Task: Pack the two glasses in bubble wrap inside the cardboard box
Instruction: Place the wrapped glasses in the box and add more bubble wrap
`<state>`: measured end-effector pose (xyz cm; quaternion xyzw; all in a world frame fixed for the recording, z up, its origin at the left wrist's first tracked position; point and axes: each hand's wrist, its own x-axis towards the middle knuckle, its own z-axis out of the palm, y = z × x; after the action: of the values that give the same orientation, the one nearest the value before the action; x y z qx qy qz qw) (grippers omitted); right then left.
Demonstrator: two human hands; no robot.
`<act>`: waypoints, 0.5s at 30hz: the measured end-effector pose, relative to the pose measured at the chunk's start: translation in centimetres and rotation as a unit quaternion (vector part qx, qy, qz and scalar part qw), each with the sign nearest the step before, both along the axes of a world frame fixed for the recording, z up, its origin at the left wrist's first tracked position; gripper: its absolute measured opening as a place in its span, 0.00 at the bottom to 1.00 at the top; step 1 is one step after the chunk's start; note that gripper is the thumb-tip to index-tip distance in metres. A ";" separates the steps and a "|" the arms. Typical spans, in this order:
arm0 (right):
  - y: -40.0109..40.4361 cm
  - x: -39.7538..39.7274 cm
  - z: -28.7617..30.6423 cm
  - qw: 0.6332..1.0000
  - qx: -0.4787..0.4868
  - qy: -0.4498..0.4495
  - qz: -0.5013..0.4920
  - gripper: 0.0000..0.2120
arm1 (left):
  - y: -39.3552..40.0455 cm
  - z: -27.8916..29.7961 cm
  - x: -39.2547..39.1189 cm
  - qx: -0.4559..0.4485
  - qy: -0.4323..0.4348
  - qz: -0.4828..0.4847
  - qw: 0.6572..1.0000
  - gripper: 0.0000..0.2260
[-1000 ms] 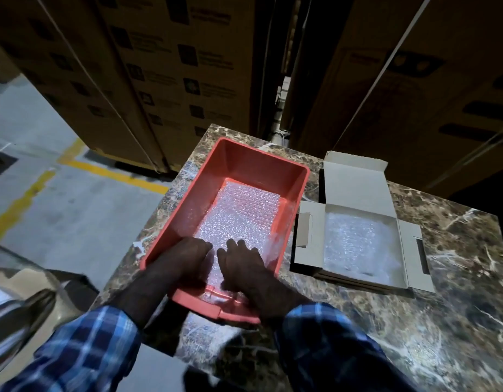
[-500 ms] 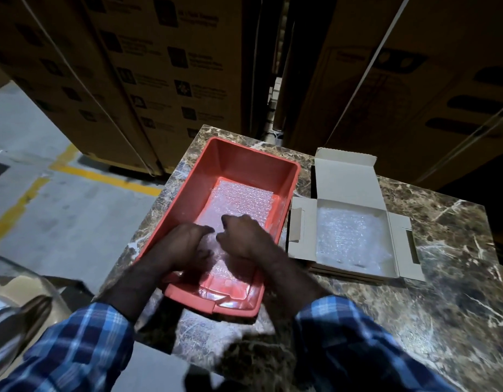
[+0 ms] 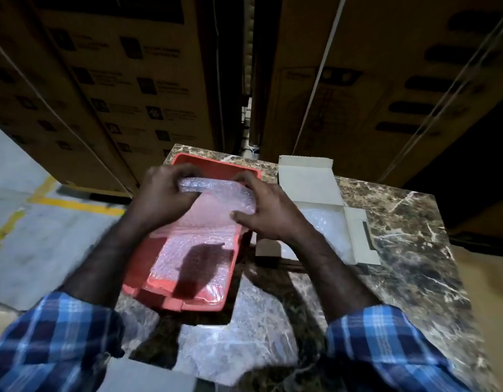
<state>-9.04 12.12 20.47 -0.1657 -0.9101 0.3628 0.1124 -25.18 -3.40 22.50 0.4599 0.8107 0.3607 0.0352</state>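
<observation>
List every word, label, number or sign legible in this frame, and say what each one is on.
None can be read.
Stacked cartons behind the table: printed text lines and square symbols, too blurred to read.
Right-hand cartons: dark printed marks, illegible.
Small open cardboard box, red tray, bubble wrap: no text visible.

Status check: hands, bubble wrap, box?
Left hand and right hand both grip bubble wrap sheet over red tray. Cardboard box open, lined. No glasses visible.
</observation>
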 end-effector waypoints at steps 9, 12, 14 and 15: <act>5.1 14.3 0.3 0.938 -0.276 0.102 -0.181 0.06 | 4.7 -0.1 9.3 0.068 -0.260 -0.047 0.962 0.13; 5.7 19.6 -1.5 0.884 -0.377 0.115 -0.250 0.10 | 5.8 -3.0 13.5 0.005 -0.386 -0.083 0.919 0.08; 5.8 22.7 -3.3 0.844 -0.428 0.132 -0.295 0.11 | 6.1 -5.5 16.6 -0.025 -0.486 -0.076 0.870 0.07; 5.7 24.1 -4.4 0.823 -0.450 0.136 -0.318 0.11 | 6.3 -6.7 18.0 -0.039 -0.515 -0.062 0.854 0.09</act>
<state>15.07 17.87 16.04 -0.4274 -0.5178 0.6951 0.2572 -7.18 2.91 15.77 0.2560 0.6594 0.5112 0.4882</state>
